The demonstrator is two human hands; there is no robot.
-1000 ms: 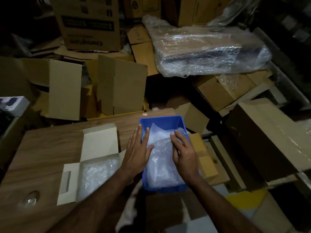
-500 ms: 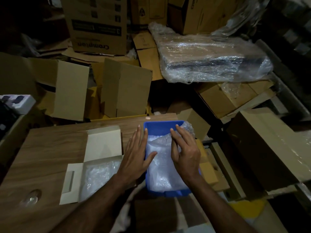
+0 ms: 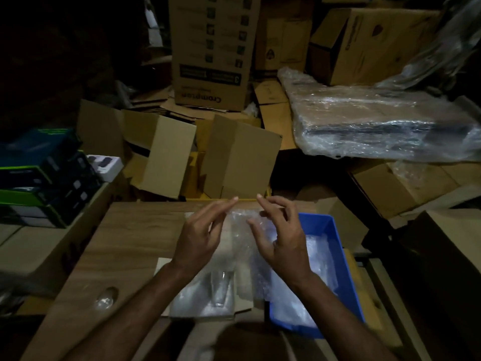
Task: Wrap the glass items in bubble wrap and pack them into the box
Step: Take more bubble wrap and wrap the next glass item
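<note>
A sheet of bubble wrap [image 3: 240,227] hangs between my two hands above the wooden table [image 3: 135,230]. My left hand [image 3: 199,238] holds its left edge with fingers stretched forward. My right hand [image 3: 282,241] pinches its right side. Below them lies an open white box [image 3: 244,295] lined with bubble wrap, and a clear drinking glass [image 3: 220,287] lies inside it. To the right, a blue plastic bin [image 3: 335,238] holds more bubble wrap. A small clear glass item [image 3: 105,299] rests on the table at the left.
Brown cartons [image 3: 242,157] stand right behind the table's far edge. A large plastic-wrapped bundle [image 3: 377,126] lies at the back right. Dark product boxes [image 3: 44,178] are stacked at the left. More cardboard [image 3: 442,256] crowds the right side.
Both hands came up out of the blue bin with a bubble wrap sheet and moved left, over the white box. The view has tilted upward.
</note>
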